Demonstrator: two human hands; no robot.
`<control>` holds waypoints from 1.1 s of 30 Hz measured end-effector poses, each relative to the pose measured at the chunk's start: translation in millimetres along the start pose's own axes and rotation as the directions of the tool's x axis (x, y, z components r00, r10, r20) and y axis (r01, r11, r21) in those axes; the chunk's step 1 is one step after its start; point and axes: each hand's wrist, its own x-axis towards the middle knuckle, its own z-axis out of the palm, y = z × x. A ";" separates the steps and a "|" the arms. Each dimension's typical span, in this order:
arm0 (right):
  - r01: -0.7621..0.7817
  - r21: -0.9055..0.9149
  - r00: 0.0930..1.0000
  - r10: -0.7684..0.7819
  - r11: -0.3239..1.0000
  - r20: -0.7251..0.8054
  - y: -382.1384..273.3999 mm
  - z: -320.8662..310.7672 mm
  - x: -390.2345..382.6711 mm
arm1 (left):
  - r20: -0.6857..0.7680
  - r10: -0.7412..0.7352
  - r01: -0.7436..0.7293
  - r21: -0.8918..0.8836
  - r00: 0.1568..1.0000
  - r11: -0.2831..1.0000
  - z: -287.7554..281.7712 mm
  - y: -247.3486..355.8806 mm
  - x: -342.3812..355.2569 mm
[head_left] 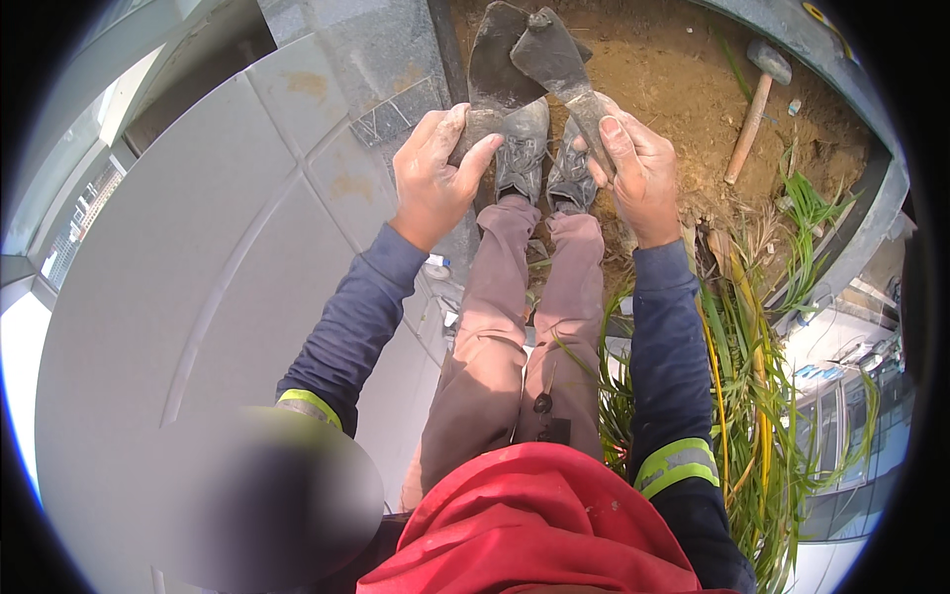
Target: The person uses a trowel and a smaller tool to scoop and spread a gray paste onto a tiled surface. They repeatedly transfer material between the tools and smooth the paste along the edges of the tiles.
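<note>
My left hand (440,173) is closed on the dusty handle of a wide, dark metal scraper (495,64), whose blade points toward the top of the view. My right hand (633,173) grips a second, narrower scraper (546,59) by its grey handle, fingers wrapped round it, with that blade tilted up-left and overlapping the first one. Below the blades, between my hands, are my dusty dark shoes (520,148).
Bare soil (693,109) fills a curved bed at upper right, where a rubber-headed mallet (750,124) lies. Long-leafed plants (752,396) are at my right. Grey stone panels (158,257) with grooves cover the left, and a curved grey edge (891,158) rims the bed.
</note>
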 end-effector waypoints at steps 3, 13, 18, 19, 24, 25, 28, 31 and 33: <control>0.042 -0.084 0.997 -0.037 0.996 0.064 -10.0 5.1 0.8 | 0.001 0.073 -0.073 0.085 0.997 0.994 -0.2 -4.7 -3.3; 0.493 -0.545 0.838 -0.538 0.678 0.088 -27.4 -19.5 -3.5 | 0.245 -0.367 0.429 -0.287 0.897 0.857 -20.5 -37.6 -12.3; 0.554 -0.604 0.823 -0.487 0.573 0.293 -46.5 -47.5 18.4 | 0.453 -0.132 0.275 -0.266 0.882 0.924 -49.1 -40.7 16.8; 0.562 -0.607 0.819 -0.484 0.562 0.310 -44.7 -45.9 21.5 | 0.457 -0.124 0.272 -0.275 0.881 0.922 -51.0 -38.3 21.7; 0.536 -0.621 0.833 -0.478 0.572 0.279 -31.3 -40.4 18.5 | 0.448 -0.120 0.272 -0.292 0.886 0.917 -58.0 -32.8 29.2; 0.550 -0.633 0.823 -0.483 0.545 0.299 -30.9 -42.5 19.1 | 0.442 -0.094 0.233 -0.272 0.892 0.934 -59.2 -35.9 28.0; 0.554 -0.696 0.815 -0.467 0.457 0.343 -32.9 -64.4 19.5 | 0.396 -0.041 0.140 -0.224 0.917 0.965 -58.4 -46.1 19.9; 0.501 -0.764 0.841 -0.439 0.406 0.318 -43.7 -78.3 15.6 | 0.311 -0.078 0.143 -0.191 0.947 0.971 -54.4 -48.0 14.6; 0.462 -0.767 0.854 -0.457 0.445 0.249 -61.3 -78.2 4.7 | 0.303 -0.148 0.209 -0.178 0.942 0.962 -50.1 -46.6 16.6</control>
